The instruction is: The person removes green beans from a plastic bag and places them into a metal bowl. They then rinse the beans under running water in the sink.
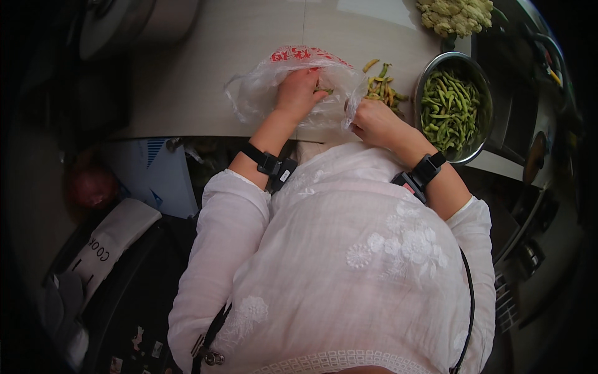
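Observation:
A clear plastic bag [252, 96] with red print lies on the pale countertop before me. My left hand [301, 91] reaches into its mouth, by a green bean pod [325, 89]; whether the fingers grip that pod I cannot tell. At the bag's right edge, my right hand [371, 119] is closed on the gathered plastic. Just beyond the right hand lies a small pile of yellowish and green pods [385, 89]. Further right stands an oval metal bowl [489, 105] filled with green bean pods [448, 107].
A cauliflower head [455, 16] sits behind the bowl at the upper right. A large round appliance or pot [159, 28] stands at the upper left. Below the counter's front edge, at the left, are a blue-and-white panel [154, 177] and a red round object [93, 184].

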Tool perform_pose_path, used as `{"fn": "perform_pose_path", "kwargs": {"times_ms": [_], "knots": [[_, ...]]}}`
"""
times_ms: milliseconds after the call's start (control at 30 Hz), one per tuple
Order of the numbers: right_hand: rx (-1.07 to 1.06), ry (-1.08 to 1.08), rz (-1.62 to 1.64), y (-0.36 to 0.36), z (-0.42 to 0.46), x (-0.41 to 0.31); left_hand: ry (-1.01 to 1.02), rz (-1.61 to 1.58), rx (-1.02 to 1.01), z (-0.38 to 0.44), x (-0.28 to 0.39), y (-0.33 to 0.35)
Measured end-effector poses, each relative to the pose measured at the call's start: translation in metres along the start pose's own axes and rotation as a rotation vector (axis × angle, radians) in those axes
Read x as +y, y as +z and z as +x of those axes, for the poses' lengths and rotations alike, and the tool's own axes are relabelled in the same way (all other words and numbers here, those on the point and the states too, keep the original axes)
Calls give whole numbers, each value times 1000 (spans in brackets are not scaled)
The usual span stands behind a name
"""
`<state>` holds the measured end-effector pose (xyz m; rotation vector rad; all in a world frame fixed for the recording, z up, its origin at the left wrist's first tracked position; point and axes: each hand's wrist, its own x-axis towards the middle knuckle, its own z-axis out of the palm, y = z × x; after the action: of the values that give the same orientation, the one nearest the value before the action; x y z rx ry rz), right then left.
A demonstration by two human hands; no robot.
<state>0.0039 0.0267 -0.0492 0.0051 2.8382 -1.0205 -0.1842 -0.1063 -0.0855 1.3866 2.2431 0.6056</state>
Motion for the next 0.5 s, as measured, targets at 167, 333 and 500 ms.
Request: {"fn": "perform_pose_path", "kwargs": {"times_ms": [167,333,500], "knots": [[-9,40,30,-2,-1,0,159,139,-135,1,2,-3],[-62,72,11,-7,-3,-8,245,155,-198,-11,-3,8],[-2,43,33,0,-5,-2,193,194,-99,-17,-4,6]]}}
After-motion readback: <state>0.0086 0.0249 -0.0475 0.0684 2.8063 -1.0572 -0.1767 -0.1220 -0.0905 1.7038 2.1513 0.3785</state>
